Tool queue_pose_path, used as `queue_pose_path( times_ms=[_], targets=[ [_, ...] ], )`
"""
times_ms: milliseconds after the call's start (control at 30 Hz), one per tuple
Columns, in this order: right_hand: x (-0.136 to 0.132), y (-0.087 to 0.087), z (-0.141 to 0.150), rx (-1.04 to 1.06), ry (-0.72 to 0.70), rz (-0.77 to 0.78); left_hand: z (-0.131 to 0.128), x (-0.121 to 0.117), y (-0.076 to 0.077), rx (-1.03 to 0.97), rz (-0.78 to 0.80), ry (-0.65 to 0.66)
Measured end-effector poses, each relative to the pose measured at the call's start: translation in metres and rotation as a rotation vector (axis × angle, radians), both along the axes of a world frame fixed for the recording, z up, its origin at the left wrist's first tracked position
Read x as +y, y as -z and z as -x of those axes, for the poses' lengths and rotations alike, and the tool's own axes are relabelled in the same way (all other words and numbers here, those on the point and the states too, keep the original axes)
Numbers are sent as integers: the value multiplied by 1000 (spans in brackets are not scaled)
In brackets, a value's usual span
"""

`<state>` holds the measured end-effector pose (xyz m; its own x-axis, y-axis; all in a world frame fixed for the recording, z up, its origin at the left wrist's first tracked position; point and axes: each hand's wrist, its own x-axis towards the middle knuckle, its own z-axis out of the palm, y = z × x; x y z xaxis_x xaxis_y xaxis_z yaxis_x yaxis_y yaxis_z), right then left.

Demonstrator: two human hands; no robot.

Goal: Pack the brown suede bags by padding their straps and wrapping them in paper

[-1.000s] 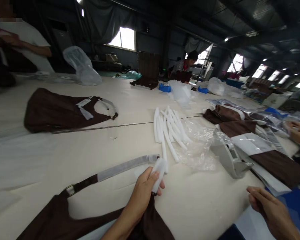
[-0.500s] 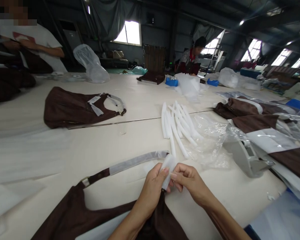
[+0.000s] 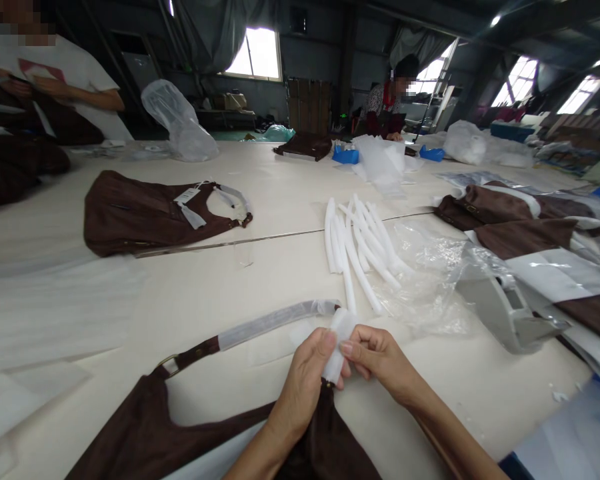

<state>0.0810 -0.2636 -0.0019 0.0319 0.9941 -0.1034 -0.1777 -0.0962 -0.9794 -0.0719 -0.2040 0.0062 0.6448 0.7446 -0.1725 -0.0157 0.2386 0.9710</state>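
Observation:
A dark brown handbag point(image 3: 140, 427) lies in front of me, its strap arched away over the table. White wrapping point(image 3: 267, 325) covers much of the strap, with bare brown leather near the buckle. At the strap's right end, my left hand point(image 3: 305, 370) grips a white wrapping sheet point(image 3: 341, 333) folded around it, thumb on top. Close beside it, my right hand point(image 3: 380, 360) pinches the edge of the same sheet between thumb and fingers. The strap under the sheet is hidden.
Several white foam tubes point(image 3: 357, 247) lie beyond my hands, beside crumpled clear plastic point(image 3: 425, 287). A grey tape dispenser point(image 3: 505, 313) stands right. Another brown handbag point(image 3: 160, 213) lies left, above white sheets point(image 3: 55, 313). Wrapped brown bags point(image 3: 530, 237) are at right. Two people work across the table.
My left thumb has shifted slightly up the wrapping sheet, and the sheet sits a little differently around the strap. The view has turned slightly. Both hands stay at the strap's end.

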Motion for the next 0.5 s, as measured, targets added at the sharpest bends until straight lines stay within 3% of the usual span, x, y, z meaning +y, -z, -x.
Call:
queue_pose_path(
  times_ms=[233,500],
  targets=[
    [-3,4,-14,-18,-76,52,-1,3,-1,-80,48,6],
    [8,6,5,54,-106,-42,-1,0,8,-167,202,2]
  ],
)
